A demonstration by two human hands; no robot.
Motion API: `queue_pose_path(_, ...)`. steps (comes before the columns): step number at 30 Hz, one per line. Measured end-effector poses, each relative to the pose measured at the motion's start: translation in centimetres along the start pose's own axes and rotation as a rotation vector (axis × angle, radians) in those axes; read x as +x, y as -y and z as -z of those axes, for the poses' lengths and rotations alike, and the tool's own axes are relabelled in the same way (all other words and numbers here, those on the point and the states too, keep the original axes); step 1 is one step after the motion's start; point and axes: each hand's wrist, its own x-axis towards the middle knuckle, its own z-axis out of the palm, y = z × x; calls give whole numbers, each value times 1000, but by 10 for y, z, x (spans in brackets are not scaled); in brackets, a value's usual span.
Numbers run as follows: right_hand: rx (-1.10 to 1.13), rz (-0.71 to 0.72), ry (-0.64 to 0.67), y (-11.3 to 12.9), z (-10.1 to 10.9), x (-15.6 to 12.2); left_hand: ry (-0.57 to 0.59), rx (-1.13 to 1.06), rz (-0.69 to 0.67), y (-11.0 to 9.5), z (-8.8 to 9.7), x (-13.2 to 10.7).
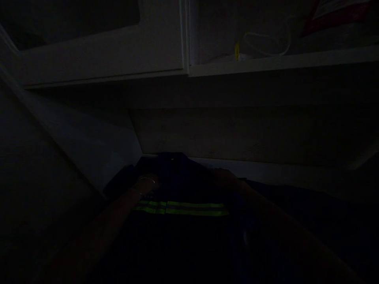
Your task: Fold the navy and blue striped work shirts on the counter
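Observation:
A dark blue work jacket (pixel 189 177) with a collar and bright yellow-green reflective bands (pixel 195 209) lies spread out in the dim recess, its collar toward the back wall. My left hand (pixel 149 180), with thin bracelets at the wrist, rests on the chest of the jacket at the left. On the other side, my right hand (pixel 223 176) is at the jacket's shoulder. The picture is so dark that the fingers of both hands cannot be made out, nor whether they grip the cloth.
Above the recess hangs a pale cabinet with a framed door (pixel 103 55) and an open shelf (pixel 281 61). On the shelf are a white cord (pixel 266 53), a small yellow item (pixel 237 51) and a red packet (pixel 337 19). A slanted panel (pixel 89 138) bounds the left side.

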Motion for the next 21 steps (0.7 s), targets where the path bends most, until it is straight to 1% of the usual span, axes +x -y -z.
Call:
queue_pose_path(3,100,20,-70,33,-12,22,0,74,15,2,-5,8)
queue_pose_path(6,90,0,-92,57,-29,35,11,108,11,15,-12,8)
queue_pose_path(9,73,10,-85,65,-39,38,27,108,-11,31,-20,6)
queue_pose_path(11,71,45,-95,63,-37,37,1,100,-25,40,-19,5)
queue_pose_path(13,85,69,-147,60,-27,33,-52,91,-28,47,-8,4)
queue_pose_path(15,102,60,-258,59,-10,31,-135,87,-14,52,12,5)
queue_pose_path(16,105,44,-333,60,-1,31,-203,84,-7,53,23,7)
queue_pose_path(18,99,-12,-491,67,16,36,-367,74,11,52,45,12)
queue_pose_path(19,94,-45,-552,71,22,40,-440,66,28,50,53,15)
queue_pose_path(20,95,-86,-591,76,27,45,-480,58,43,46,58,19)
queue_pose_path(21,106,-136,-599,81,29,50,-480,50,52,42,60,23)
